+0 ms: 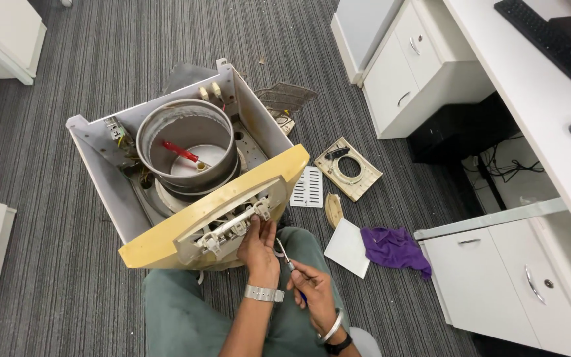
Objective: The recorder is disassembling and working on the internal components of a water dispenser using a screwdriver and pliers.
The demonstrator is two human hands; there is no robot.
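The things are carried by a grey striped carpet floor. An opened, yellowed white appliance housing is stood on it, tilted toward the camera. Behind the housing's far corner, a fan-shaped wire grille is laid flat on the carpet. Just right of the housing, a small white slotted vent plate is seen, and beside that a cream square frame with a round opening. A small curved cream piece lies nearer, touching a white square sheet, with a crumpled purple cloth at the sheet's right edge. White drawer cabinets are stood on the floor at the right.
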